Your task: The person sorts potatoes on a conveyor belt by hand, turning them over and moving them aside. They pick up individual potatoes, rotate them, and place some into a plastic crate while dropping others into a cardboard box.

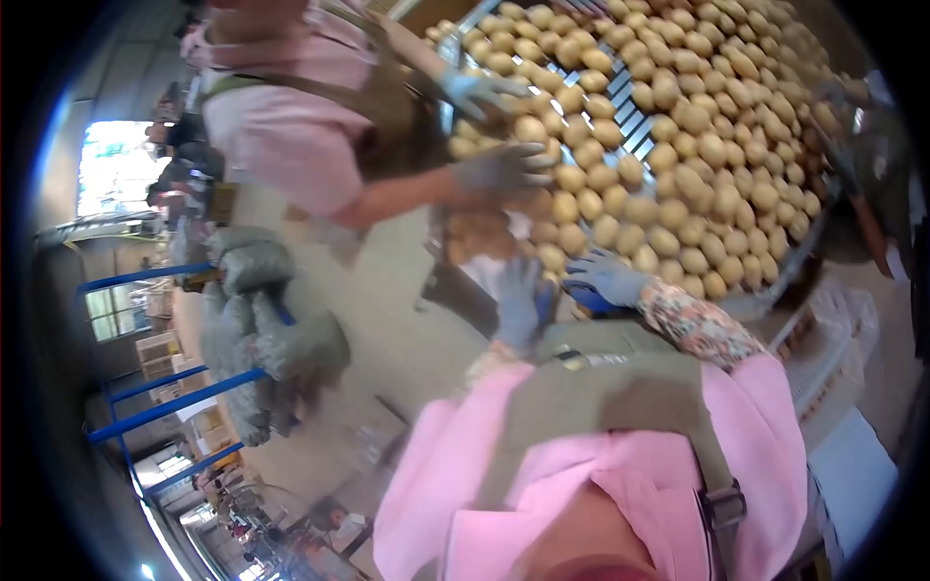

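Note:
My left hand [520,302], in a grey-blue glove, is at the near edge of a heap of round tan potatoes [693,118]. Its fingers are stretched out and somewhat blurred, beside a pale sheet or liner [484,271]. To the right, my right hand [608,279] wears a matching glove with a dark blue palm. Its fingers lie apart against the nearest potatoes, and nothing shows in its grip. The potatoes cover a slatted metal table [630,114], whose bars show through a gap in the middle.
Across on the left, a co-worker [291,126] in pink reaches gloved hands [499,169] over the potatoes. Another person's dark sleeve [872,155] shows at the far right. Full sacks [281,320] are piled by blue rails [174,407]. A crate [809,358] stands near my right side.

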Available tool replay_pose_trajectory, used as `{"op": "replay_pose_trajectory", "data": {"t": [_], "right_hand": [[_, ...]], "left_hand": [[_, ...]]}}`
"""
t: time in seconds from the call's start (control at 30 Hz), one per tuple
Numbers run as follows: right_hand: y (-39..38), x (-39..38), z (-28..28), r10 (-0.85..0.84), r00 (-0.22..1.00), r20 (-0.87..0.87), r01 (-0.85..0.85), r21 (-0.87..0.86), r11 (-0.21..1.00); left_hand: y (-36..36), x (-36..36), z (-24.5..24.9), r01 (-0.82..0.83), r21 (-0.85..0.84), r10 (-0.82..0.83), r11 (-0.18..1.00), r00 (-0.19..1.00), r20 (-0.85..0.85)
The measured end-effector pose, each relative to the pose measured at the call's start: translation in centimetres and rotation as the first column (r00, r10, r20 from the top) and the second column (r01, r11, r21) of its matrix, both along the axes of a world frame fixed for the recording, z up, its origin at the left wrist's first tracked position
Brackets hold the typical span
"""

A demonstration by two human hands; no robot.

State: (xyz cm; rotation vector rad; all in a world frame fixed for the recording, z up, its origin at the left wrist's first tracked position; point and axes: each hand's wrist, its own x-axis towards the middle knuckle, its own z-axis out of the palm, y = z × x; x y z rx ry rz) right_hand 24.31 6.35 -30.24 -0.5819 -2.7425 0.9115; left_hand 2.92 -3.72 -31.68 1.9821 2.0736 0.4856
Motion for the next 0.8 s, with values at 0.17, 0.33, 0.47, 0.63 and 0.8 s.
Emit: {"op": "replay_pose_trajectory", "data": {"t": [0.17,0.33,0.47,0.63,0.8], "right_hand": [[-0.9,3.4,1.6,-0.04,0.998,0.044,0.044,-0.102,0.994],[-1.7,5.2,2.5,-0.042,0.987,0.158,0.062,-0.124,0.99],[-4.1,-0.7,1.0,0.048,0.997,0.054,-0.03,-0.288,0.957],[-3.8,-0.1,2.6,0.008,0.999,0.036,0.009,-0.442,0.897],[-1.8,8.3,2.9,-0.36,0.932,0.032,0.361,-0.044,0.932]], "left_hand": [[-4.1,-1.7,1.8,-0.154,0.062,0.146,0.986,0.982,0.117],[-2.7,-1.8,1.9,-0.419,-0.179,0.436,0.89,0.674,0.596],[1.2,1.8,4.3,-0.158,-0.063,0.166,0.986,0.974,0.155],[0.7,0.8,1.2,-0.118,-0.315,0.015,0.942,0.95,-0.311],[-4.8,-2.5,-0.5,-0.149,-0.331,0.076,0.932,0.971,-0.225]]}}
